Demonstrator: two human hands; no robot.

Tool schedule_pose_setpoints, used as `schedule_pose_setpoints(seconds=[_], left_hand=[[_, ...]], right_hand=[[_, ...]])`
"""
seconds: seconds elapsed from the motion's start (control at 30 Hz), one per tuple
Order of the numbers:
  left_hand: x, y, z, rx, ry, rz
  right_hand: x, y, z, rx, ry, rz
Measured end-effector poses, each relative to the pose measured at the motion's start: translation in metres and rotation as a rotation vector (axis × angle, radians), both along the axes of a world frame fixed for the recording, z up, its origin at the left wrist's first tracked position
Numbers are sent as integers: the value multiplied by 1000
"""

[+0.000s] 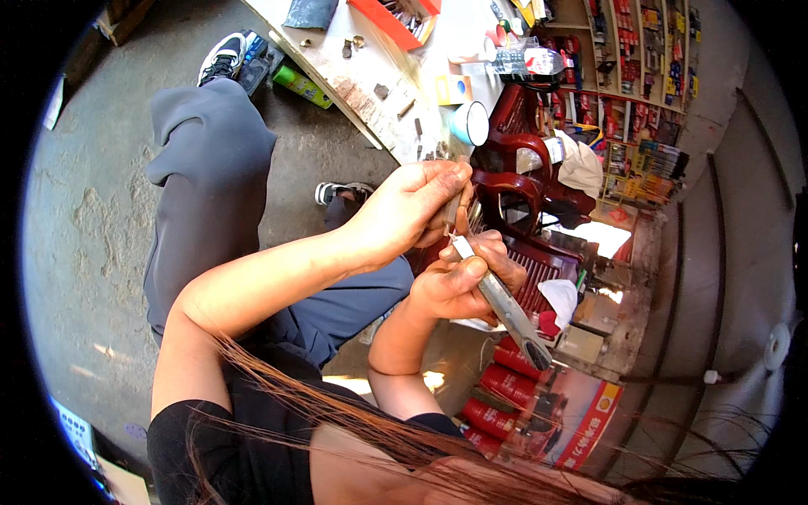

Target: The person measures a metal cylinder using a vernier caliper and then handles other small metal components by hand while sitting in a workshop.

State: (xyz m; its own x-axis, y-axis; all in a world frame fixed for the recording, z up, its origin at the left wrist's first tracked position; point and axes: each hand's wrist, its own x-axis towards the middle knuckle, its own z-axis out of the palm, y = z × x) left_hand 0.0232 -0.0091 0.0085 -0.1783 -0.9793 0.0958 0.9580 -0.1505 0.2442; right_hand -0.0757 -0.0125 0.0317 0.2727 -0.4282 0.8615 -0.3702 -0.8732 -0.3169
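Observation:
My left hand is closed in a pinch round a small, narrow brownish block. Just below it, my right hand grips what looks like a utility knife with a long grey metal body. Its pale front end meets or nearly meets the lower end of the block; I cannot tell whether they touch. The knife's rear end slants down and to the right, past my fingers. Fingers cover much of the block. Both hands are held up in front of me, beyond the corner of a white worktable.
Small dark pieces, a light blue cup, a clear bottle and an orange box are on the table. A dark red wooden chair stands right of it. Stocked shelves line the back. A green can lies below.

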Motion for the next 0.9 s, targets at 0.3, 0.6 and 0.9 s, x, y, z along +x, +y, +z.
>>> schedule_pose_setpoints(seconds=[0.3, 0.6, 0.9], left_hand=[[-2, 0, 0, 91, -30, -1], [-4, -3, -3, 71, -39, -3], [-6, -3, -6, 46, 11, -49]], right_hand=[[5, 1, -1, 3, 55, -48], [-8, 1, -1, 185, -36, 71], [-10, 2, -5, 138, -29, 24]])
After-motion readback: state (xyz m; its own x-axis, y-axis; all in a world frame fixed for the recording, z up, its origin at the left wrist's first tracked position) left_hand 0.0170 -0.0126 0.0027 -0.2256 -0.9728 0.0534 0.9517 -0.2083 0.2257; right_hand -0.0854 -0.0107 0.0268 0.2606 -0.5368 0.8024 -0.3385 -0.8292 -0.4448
